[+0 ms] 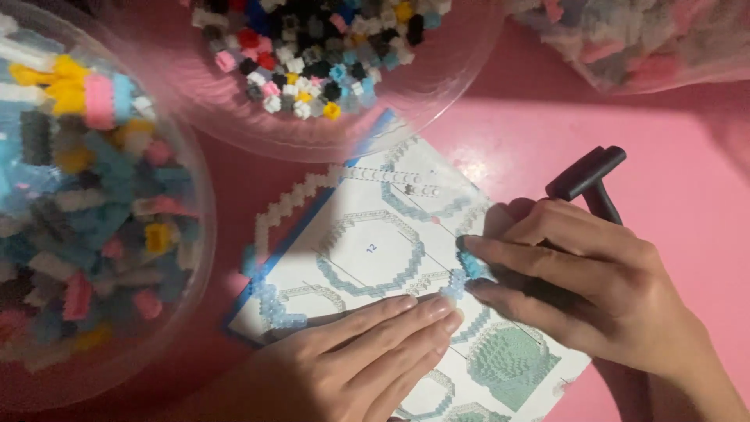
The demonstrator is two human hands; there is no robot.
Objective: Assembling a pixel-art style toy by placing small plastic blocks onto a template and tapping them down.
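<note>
A printed instruction sheet (367, 234) with ring-shaped brick diagrams lies on the pink table. On it rests a thin ring of tiny white and pale blue bricks (269, 227). My left hand (359, 359) lies flat on the sheet, fingertips pressing the ring's lower right part (453, 291). My right hand (578, 273) grips a black T-shaped tool (587, 178) and its fingertips pinch a small blue brick piece (471, 264) at the ring, right above the left fingertips.
Three clear plastic bowls hold several small coloured bricks: one at the left (199, 203), one at the top centre (437, 86), one at the top right (703, 74). Bare pink tabletop (687, 195) lies to the right.
</note>
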